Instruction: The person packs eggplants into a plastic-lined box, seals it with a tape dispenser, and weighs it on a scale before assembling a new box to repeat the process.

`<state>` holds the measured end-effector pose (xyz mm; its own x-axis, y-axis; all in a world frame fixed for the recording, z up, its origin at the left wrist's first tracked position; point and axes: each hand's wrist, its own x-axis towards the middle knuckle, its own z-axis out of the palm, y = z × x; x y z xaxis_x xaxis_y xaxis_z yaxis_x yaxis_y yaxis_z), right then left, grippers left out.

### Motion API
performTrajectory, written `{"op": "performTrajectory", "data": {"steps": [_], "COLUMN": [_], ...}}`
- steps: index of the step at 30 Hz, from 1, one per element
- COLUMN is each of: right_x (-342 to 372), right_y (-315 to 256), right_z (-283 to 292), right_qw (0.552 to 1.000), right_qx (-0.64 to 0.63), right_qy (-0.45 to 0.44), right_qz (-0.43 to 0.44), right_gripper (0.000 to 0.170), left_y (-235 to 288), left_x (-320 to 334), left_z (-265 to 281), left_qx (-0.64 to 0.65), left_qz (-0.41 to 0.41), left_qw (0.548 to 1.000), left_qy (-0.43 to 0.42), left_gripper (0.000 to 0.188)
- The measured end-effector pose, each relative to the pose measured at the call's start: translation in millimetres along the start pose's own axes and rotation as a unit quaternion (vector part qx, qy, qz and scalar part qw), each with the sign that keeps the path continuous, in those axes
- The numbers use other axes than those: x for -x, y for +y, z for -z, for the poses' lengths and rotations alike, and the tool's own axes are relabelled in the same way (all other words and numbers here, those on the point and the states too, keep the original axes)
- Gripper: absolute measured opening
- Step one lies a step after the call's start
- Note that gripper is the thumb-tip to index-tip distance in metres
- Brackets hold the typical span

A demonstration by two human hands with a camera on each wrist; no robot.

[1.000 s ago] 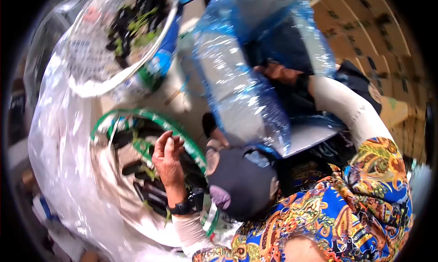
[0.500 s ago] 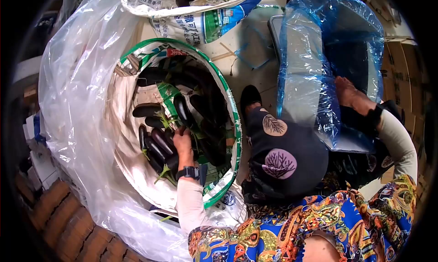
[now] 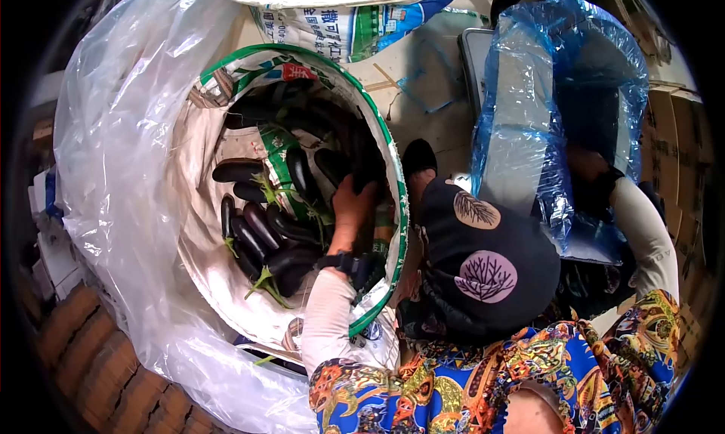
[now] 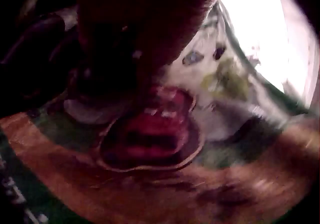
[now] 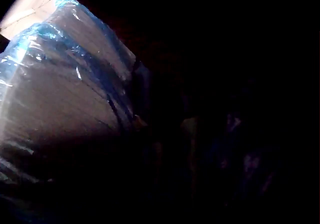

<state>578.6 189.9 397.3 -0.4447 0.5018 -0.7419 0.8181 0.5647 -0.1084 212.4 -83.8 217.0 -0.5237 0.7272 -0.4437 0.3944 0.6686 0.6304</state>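
Inside a round sack with a green rim, my left hand reaches down among dark eggplants near the right wall. Its fingertips are hidden in shadow by the eggplants, so its hold cannot be told. The left wrist view shows the hand dark and blurred above the sack's printed inner wall. At the right, my right hand is down inside a box lined with blue plastic film, its fingers lost in shadow. The right wrist view is mostly black beside the film.
Another printed sack with eggplants stands at the top. Clear plastic sheeting lies along the left side. Stacked cartons stand at the far right. My knee in dark patterned cloth is between sack and box.
My left hand has moved down into the sack, then right from the leafy eggplant stems to the right wall. My right hand has gone deeper into the lined box. The head view has shifted.
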Motion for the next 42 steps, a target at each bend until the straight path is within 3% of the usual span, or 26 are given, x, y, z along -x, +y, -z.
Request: {"op": "performTrajectory", "data": {"steps": [2, 3, 6, 9, 10, 12, 13, 16, 17, 18, 20, 22, 25, 26, 27, 28, 30, 31, 34, 36, 37, 38, 40, 41, 42], "right_x": [-0.3, -1.0, -2.7, -6.2, -6.3, -4.3, 5.7, 3.4, 21.5, 22.9, 25.6, 26.4, 26.2, 32.1, 39.1, 45.1, 56.7, 59.1, 54.0, 53.3, 54.5, 52.9, 48.4, 49.2, 39.7], "right_y": [-4.4, -7.6, -11.9, -20.5, -22.1, -30.6, -30.8, 40.5, 11.9, 13.9, 20.1, 20.6, 16.6, 19.9, 27.1, 32.7, 32.9, 36.9, 38.9, 32.3, 26.9, 27.2, 29.2, 25.7, 41.9], "right_z": [3.2, 4.1, 6.5, 16.2, 26.9, 43.7, 52.6, 33.4, 51.1, 50.4, 49.5, 47.7, 47.4, 47.5, 46.9, 49.0, 64.6, 60.8, 49.4, 53.8, 57.7, 55.0, 48.8, 50.9, 37.6], "right_qw": [1.000, 0.999, 0.997, 0.992, 0.989, 0.982, 0.986, 0.989, 0.992, 0.991, 0.989, 0.986, 0.981, 0.982, 0.974, 0.963, 0.976, 0.964, 0.933, 0.922, 0.913, 0.917, 0.920, 0.952, 0.953], "right_qx": [0.002, 0.011, 0.036, 0.075, 0.091, 0.118, 0.117, 0.044, 0.057, 0.058, 0.063, 0.057, 0.068, 0.076, 0.071, 0.069, 0.088, 0.098, 0.133, 0.122, 0.118, 0.151, 0.214, 0.245, 0.260], "right_qy": [-0.026, -0.035, -0.063, -0.104, -0.120, -0.150, -0.106, 0.048, 0.077, 0.084, 0.099, 0.106, 0.134, 0.143, 0.185, 0.230, 0.185, 0.239, 0.332, 0.362, 0.384, 0.360, 0.308, 0.178, 0.154], "right_qz": [-0.001, 0.001, 0.006, 0.001, -0.002, 0.007, 0.048, 0.135, 0.078, 0.084, 0.093, 0.117, 0.121, 0.101, 0.113, 0.125, 0.073, 0.066, 0.042, 0.069, 0.072, 0.086, 0.115, 0.051, 0.021], "right_gripper": [0.037, 0.036, 0.034, 0.033, 0.032, 0.031, 0.028, 0.031, 0.032, 0.033, 0.035, 0.036, 0.036, 0.036, 0.035, 0.033, 0.031, 0.029, 0.029, 0.030, 0.035, 0.037, 0.041, 0.044, 0.044], "left_y": [1.6, -21.0, -14.2, -0.1, 2.0, -5.0, 19.7, -17.3, -16.7, -16.0, -14.2, -3.1, -15.0, -2.4, 14.1, 46.0, 65.1, 76.1, 154.6, 242.2, 243.5, 267.5, 316.7, 330.0, 349.4], "left_x": [1.0, 4.2, 4.2, -4.8, -9.1, -10.8, 1.4, 1.4, -0.1, -0.5, -1.1, 5.0, 8.2, 11.8, 17.8, 27.2, 27.1, 29.8, 31.5, 50.5, 33.9, 33.0, 36.6, 30.8, 26.6], "left_z": [27.6, 11.8, -4.8, -35.2, -32.6, -11.7, 21.5, 48.0, 61.4, 73.9, 86.8, 90.9, 92.6, 100.0, 110.6, 123.9, 150.4, 164.9, 197.6, 182.3, 199.2, 197.4, 181.2, 165.6, 150.4], "left_qx": [0.113, 0.086, 0.062, -0.059, 0.069, 0.312, 0.344, 0.528, 0.528, 0.528, 0.623, 0.689, 0.701, 0.663, 0.735, 0.739, 0.704, 0.689, 0.552, 0.446, 0.446, 0.435, 0.405, 0.359, 0.339], "left_qz": [0.070, -0.005, -0.047, -0.022, -0.003, 0.040, 0.060, 0.119, 0.123, 0.127, 0.073, 0.108, 0.090, 0.070, 0.062, 0.028, -0.055, -0.041, -0.098, -0.144, -0.162, -0.116, -0.099, -0.140, -0.133], "left_qw": [0.985, 0.996, 0.996, 0.998, 0.997, 0.943, 0.928, 0.834, 0.835, 0.836, 0.772, 0.711, 0.699, 0.741, 0.656, 0.645, 0.671, 0.710, 0.812, 0.882, 0.836, 0.841, 0.831, 0.852, 0.846], "left_qy": [-0.111, -0.018, -0.031, 0.017, -0.023, -0.109, -0.133, -0.107, -0.093, -0.080, -0.101, -0.089, -0.109, -0.087, -0.157, -0.194, -0.228, -0.141, -0.160, -0.054, -0.277, -0.300, -0.369, -0.354, -0.390], "left_gripper": [0.052, 0.051, 0.050, 0.048, 0.046, 0.045, 0.040, 0.039, 0.040, 0.041, 0.040, 0.046, 0.047, 0.052, 0.059, 0.065, 0.080, 0.083, 0.079, 0.079, 0.079, 0.071, 0.055, 0.048, 0.042]}}
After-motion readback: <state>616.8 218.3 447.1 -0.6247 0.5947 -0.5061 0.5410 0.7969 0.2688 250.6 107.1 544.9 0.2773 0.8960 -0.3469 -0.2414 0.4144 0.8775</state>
